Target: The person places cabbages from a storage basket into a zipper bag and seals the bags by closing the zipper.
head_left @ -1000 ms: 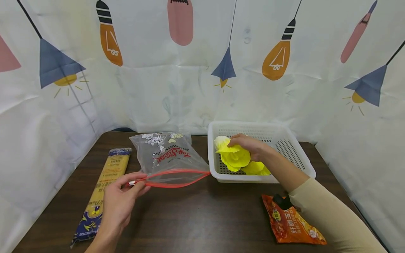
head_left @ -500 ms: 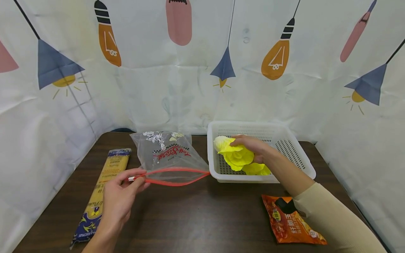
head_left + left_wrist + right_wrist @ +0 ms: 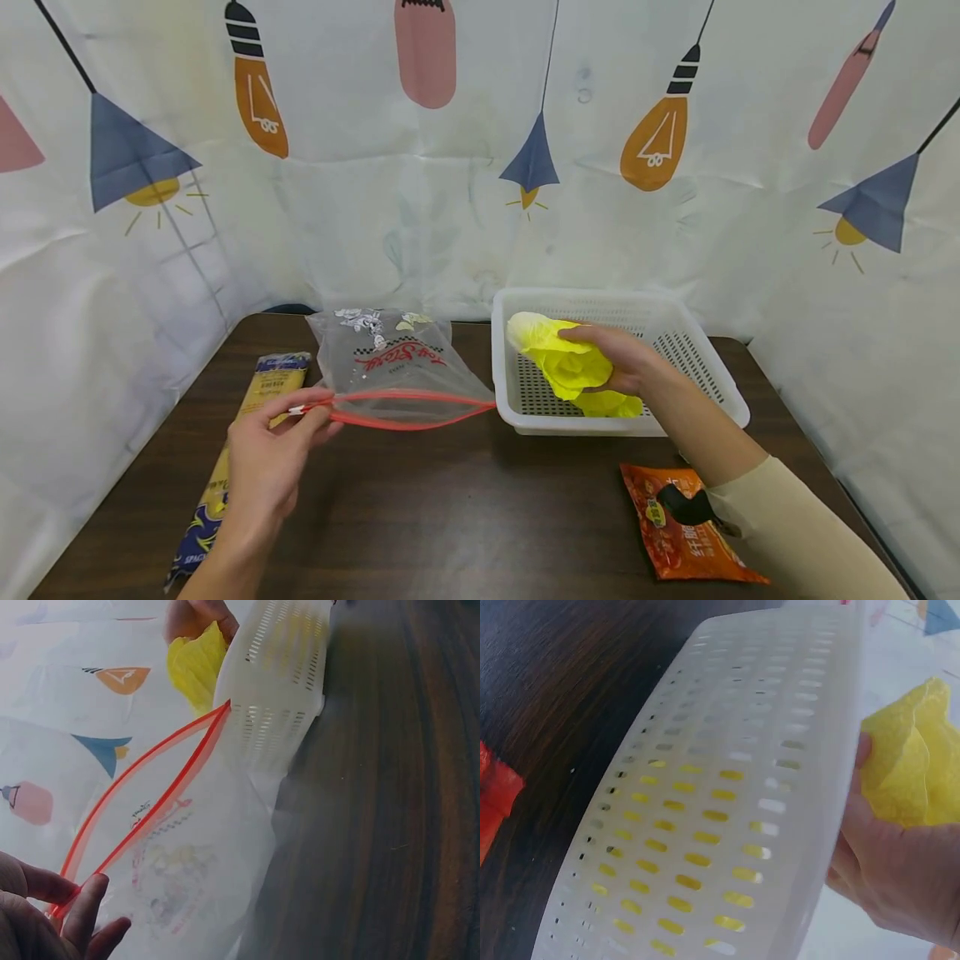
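My left hand (image 3: 272,458) pinches the left end of the red zip strip on a clear Toy Story zip bag (image 3: 405,367). Its mouth gapes open in the head and left wrist views, with the red strip's far end overlapping the basket's left corner. On the right, my right hand (image 3: 626,358) grips a crinkled yellow cabbage (image 3: 566,362) with a whitish base. It is held over the left part of a white perforated basket (image 3: 600,427). Another yellow leafy piece (image 3: 609,406) lies in the basket. In the right wrist view, fingers and thumb enclose the yellow leaf (image 3: 900,761), partly hidden behind the basket wall.
A yellow and blue spaghetti packet (image 3: 276,382) lies along the left side, partly behind my left forearm. An orange snack packet (image 3: 660,533) sits at the front right beneath the right sleeve. A printed white curtain (image 3: 450,233) borders the dark table (image 3: 450,517).
My right hand has raised the cabbage slightly and tilted it, shifting a little to the right. The left hand has moved a bit left and up, drawing the bag's strip along.
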Motion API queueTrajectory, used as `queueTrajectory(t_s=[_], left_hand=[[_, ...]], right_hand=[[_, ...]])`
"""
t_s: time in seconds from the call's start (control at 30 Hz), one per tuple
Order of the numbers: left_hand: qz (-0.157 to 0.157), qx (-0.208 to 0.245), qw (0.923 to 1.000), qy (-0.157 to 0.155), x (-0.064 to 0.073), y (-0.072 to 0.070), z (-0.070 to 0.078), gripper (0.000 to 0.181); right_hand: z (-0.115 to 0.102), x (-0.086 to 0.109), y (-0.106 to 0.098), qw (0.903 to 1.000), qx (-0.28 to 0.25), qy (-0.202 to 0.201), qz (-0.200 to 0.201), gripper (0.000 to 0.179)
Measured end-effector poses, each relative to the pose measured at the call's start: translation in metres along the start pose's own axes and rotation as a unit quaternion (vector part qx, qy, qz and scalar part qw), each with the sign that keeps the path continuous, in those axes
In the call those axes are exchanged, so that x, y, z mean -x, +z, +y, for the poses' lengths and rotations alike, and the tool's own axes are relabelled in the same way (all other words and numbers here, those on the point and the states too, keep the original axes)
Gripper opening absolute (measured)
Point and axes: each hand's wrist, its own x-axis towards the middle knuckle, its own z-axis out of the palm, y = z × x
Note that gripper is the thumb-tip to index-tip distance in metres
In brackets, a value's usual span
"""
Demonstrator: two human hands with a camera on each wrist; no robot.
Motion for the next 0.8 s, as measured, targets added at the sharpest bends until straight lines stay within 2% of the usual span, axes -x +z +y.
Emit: queueTrajectory(t_s=[0.17, 0.37, 0.5, 0.67, 0.8], left_hand=[[0.016, 0.035, 0.9991, 0.019, -0.002, -0.001, 0.007, 0.027], [0.018, 0.034, 0.9983, 0.044, -0.005, -0.005, 0.014, 0.027], [0.013, 0.031, 0.9983, 0.048, -0.007, -0.005, 0.02, 0.028], [0.007, 0.041, 0.9978, 0.051, -0.008, -0.004, 0.027, 0.025], [-0.002, 0.047, 0.9975, 0.052, -0.009, -0.002, 0.032, 0.025]], right_hand=[[0.0, 0.01, -0.001, 0.9994, -0.035, -0.004, -0.005, 0.057], [0.001, 0.021, 0.0, 0.9972, -0.07, -0.013, -0.024, 0.053], [0.002, 0.03, 0.003, 0.994, -0.098, -0.023, -0.043, 0.051], [0.004, 0.041, 0.008, 0.9879, -0.117, -0.046, -0.091, 0.052], [0.006, 0.05, 0.014, 0.9802, -0.106, -0.086, -0.144, 0.052]])
